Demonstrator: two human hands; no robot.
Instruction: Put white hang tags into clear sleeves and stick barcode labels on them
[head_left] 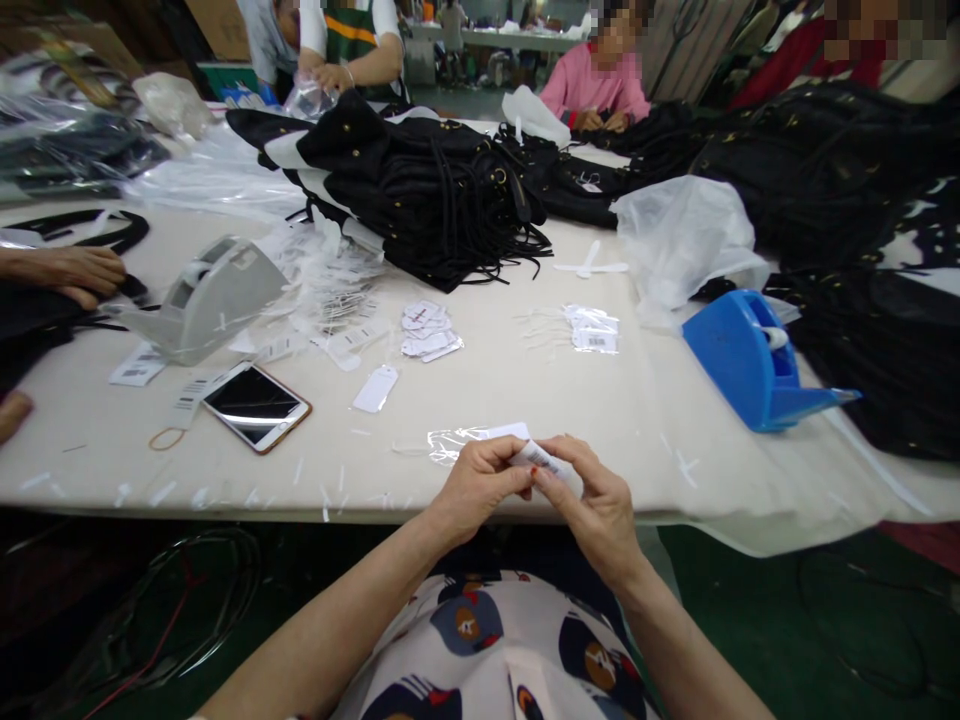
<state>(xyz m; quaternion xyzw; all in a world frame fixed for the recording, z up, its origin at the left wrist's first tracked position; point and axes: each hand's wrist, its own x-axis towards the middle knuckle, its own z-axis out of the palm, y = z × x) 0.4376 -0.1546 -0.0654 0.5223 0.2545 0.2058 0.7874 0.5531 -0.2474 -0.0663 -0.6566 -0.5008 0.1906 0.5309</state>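
Observation:
Both of my hands meet at the table's near edge around a small white printed tag. My left hand pinches its left side between thumb and fingers. On the other side, my right hand is closed on the same tag, thumb tip close to the left thumb. Just beyond them lie a clear plastic sleeve and a white card, partly hidden by the fingers. Farther up the table are a pile of white tags, a single blank tag and a stack of barcode tags with strings.
A blue tape dispenser stands at right, a grey tape dispenser at left, near a phone. Black fringed bags are heaped behind. A co-worker's hand rests at far left. Other people work across the table.

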